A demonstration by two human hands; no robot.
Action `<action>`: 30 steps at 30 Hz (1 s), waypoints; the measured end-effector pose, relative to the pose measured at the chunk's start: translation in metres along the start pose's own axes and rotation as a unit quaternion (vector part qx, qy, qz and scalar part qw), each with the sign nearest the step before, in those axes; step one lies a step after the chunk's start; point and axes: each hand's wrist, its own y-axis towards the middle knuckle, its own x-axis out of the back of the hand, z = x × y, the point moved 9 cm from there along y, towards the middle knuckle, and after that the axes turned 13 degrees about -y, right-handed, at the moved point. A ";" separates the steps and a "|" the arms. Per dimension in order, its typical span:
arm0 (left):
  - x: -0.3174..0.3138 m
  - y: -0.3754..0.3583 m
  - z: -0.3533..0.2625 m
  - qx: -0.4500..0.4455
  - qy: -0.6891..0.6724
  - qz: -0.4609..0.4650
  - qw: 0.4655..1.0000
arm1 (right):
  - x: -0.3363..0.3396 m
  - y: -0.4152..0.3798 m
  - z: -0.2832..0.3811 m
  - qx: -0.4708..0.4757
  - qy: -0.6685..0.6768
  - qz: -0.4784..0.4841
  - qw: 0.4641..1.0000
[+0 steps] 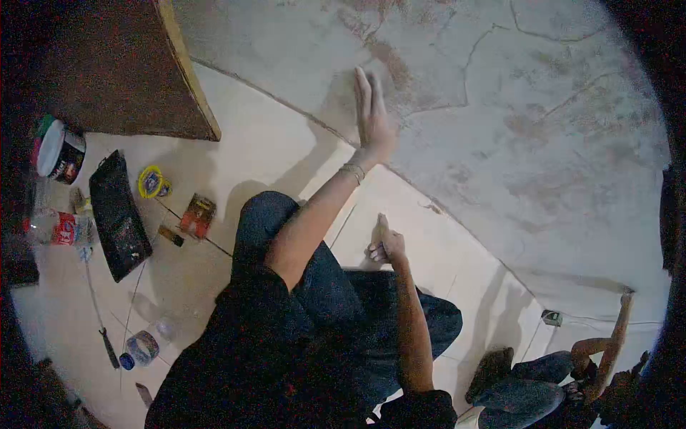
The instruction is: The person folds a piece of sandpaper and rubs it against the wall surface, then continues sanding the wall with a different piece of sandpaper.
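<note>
My left hand (375, 121) is raised at the grey, patchy wall (457, 143), its fingers stretched out straight. It looks to be touching the wall, just above where the wall meets the floor. A thin bracelet circles that wrist. Lower down, my right hand (388, 247) hovers over the tiled floor in front of my knees. Its index finger points towards the wall while the other fingers curl in. Whether anything small sits in those curled fingers cannot be made out. Cracks and brownish stains run across the wall above both hands.
To the left lie a black tray (118, 214), a plastic bottle (61, 229), a paint tub (63, 150), a yellow-rimmed container (151, 182), a small red-and-dark box (198, 216) and a clear jar (143, 348). A brown wooden panel (121, 71) stands upper left. Another person (529, 390) sits lower right, arm against the wall.
</note>
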 end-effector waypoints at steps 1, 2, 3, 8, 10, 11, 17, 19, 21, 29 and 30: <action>0.004 0.013 0.009 0.002 0.004 -0.018 1.000 | 0.000 0.001 0.000 0.003 -0.002 0.002 1.000; 0.008 0.022 0.017 0.005 0.008 -0.035 0.999 | 0.000 0.001 -0.003 -0.003 0.008 0.000 1.000; 0.014 0.030 0.017 0.000 0.003 -0.053 0.999 | 0.002 0.000 -0.002 0.001 0.001 -0.005 1.000; 0.014 0.025 0.005 0.017 -0.047 -0.083 0.995 | 0.005 0.010 -0.004 0.006 0.001 -0.036 0.999; -0.006 0.002 -0.005 0.001 -0.011 -0.012 1.000 | 0.002 0.017 -0.010 0.015 0.015 -0.034 0.999; -0.013 -0.005 -0.004 -0.008 0.009 0.019 1.000 | 0.000 0.022 -0.012 0.021 0.019 -0.031 0.999; 0.042 0.072 0.057 0.044 -0.087 -0.133 0.986 | 0.004 0.040 -0.022 0.005 -0.123 -0.053 0.991; 0.046 0.070 0.064 0.047 -0.089 -0.134 0.986 | 0.015 0.021 0.006 0.105 -0.175 -0.113 0.972; 0.046 0.065 0.038 0.030 -0.079 -0.116 0.990 | 0.008 0.061 -0.013 0.179 -0.265 -0.136 0.938; 0.002 0.029 -0.012 -0.039 -0.041 -0.042 0.997 | 0.016 0.041 -0.017 0.016 -0.141 -0.120 0.983; 0.011 0.039 -0.001 -0.021 -0.053 -0.066 0.996 | 0.015 0.040 -0.011 0.038 -0.137 -0.110 0.984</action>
